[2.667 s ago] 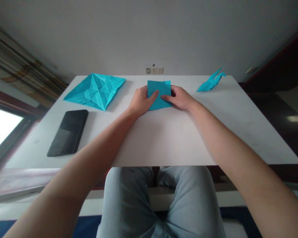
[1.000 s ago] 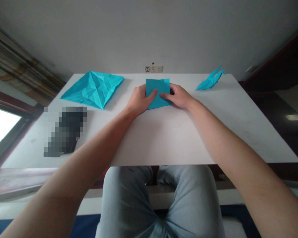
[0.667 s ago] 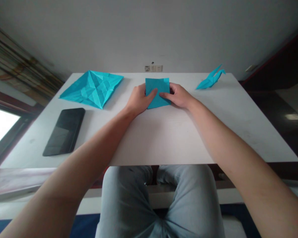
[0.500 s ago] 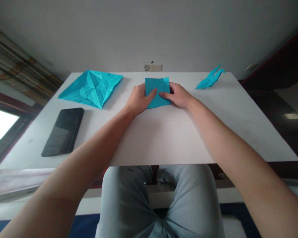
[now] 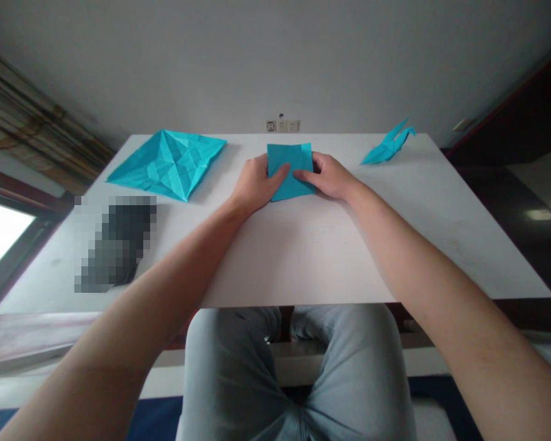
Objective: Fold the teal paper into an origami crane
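Observation:
A folded square of teal origami paper lies at the middle of the far part of the white table. My left hand grips its left side, with the thumb pressed across the top of the paper. My right hand holds the right side, with the fingertips on the paper and the index finger reaching towards my left thumb. The hands hide the paper's side edges.
A creased, unfolded teal paper sheet lies to the left, and a teal origami crane stands far right. A dark flat device appears pixelated at left. A wall socket strip sits beyond the table's far edge.
Both hands stay on the paper square in the same grip. The whole scene has drifted slightly up and left in the view. The paper has not visibly changed shape.

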Tool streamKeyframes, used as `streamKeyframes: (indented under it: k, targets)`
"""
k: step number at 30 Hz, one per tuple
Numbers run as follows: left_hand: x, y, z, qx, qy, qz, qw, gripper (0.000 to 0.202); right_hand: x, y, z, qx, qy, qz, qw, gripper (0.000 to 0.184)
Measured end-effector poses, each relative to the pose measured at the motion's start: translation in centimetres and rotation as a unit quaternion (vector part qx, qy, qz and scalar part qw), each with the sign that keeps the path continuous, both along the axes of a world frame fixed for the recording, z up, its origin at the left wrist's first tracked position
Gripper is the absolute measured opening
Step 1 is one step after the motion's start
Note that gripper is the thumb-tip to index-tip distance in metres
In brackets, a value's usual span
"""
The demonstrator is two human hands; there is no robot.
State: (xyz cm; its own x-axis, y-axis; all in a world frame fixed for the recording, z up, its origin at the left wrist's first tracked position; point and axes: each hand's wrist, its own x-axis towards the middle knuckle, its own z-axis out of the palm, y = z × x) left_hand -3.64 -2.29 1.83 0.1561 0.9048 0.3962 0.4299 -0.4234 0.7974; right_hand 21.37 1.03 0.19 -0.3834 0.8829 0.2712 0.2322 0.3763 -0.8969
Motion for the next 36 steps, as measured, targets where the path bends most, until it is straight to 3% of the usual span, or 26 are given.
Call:
streamKeyframes:
  k: [10, 26, 36]
  targets:
    - [-0.2, 0.0, 0.0, 0.012, 0.017, -0.004, 1.000, 0.046, -0.1, -0.4, 0.6, -0.003, 0.007, -0.003, 1.000, 0.059]
    - [-0.3, -0.1, 0.2, 0.022, 0.065, 0.010, 0.998, 0.045, 0.1, 0.3, -0.5, -0.015, 0.052, 0.012, 0.998, 0.060]
    - [-0.5, 0.3, -0.3, 0.005, 0.035, 0.002, 0.999, 0.047, 0.1, 0.5, -0.7, -0.032, 0.070, 0.011, 0.997, 0.066]
